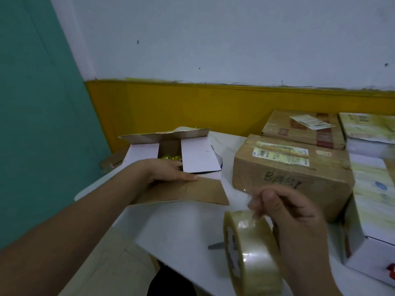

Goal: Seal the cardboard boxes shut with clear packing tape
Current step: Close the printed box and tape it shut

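White table (pixel 183 227) carries an open cardboard box (pixel 171 167) at its far left corner, flaps up, with a taped brown box (pixel 292 178) to its right. Near the front edge stands the clear tape roll (pixel 250 251) on its rim. The left hand (pixel 168 169) rests flat on the open box's near flap, fingers straight. The right hand (pixel 286 212) pinches the roll's loose tape end.

Clear tape roll (pixel 252 253), brown open box (pixel 192 192)
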A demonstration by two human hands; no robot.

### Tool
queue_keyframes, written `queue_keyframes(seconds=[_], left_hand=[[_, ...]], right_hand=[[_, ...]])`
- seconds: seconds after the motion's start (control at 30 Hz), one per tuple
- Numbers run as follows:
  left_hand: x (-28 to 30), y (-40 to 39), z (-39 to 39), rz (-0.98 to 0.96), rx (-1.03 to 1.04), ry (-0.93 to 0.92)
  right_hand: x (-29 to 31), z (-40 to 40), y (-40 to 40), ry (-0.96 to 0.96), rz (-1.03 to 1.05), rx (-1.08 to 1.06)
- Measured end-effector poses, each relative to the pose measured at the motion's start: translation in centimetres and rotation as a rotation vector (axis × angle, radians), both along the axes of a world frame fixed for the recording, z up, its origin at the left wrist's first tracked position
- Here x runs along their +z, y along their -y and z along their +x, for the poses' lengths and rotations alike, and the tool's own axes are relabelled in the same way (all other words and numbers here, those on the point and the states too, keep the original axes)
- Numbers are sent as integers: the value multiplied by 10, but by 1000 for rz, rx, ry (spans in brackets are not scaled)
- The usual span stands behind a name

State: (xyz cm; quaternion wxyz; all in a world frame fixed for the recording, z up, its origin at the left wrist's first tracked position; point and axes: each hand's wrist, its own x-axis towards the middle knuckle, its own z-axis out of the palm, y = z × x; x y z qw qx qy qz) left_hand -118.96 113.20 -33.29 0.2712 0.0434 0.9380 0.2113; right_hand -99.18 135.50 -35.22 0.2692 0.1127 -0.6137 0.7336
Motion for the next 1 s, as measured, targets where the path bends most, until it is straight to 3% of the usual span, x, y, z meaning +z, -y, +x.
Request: queue_keyframes(seconds=[0.13, 0.23, 0.4, 0.5, 0.6, 0.67, 0.8, 0.9, 1.0], left_hand=[[-12, 6, 2, 334, -44, -203], [-15, 4, 4, 403, -246, -394], [-23, -35, 3, 183, -531, -363], [-41, -53, 10, -19, -544, -543], [-48, -56, 27, -46, -443, -757], [-49, -45, 40, -102, -424, -787], [-48, -30, 68, -427, -586, -738], [-63, -28, 66, -433, -580, -852], [-71, -27, 63, -264, -480, -956]], right_hand=[[20, -6, -4, 80, -149, 43], [33, -10, -3, 102, -143, 73], [37, -9, -1, 107, -182, 76], [32, -9, -3, 169, -183, 63], [28, -10, -7, 238, -129, 61], [30, -12, -9, 269, -101, 78], [34, -18, -11, 285, -57, 116], [30, -24, -7, 290, -42, 135], [27, -28, 0, 305, -32, 170]])
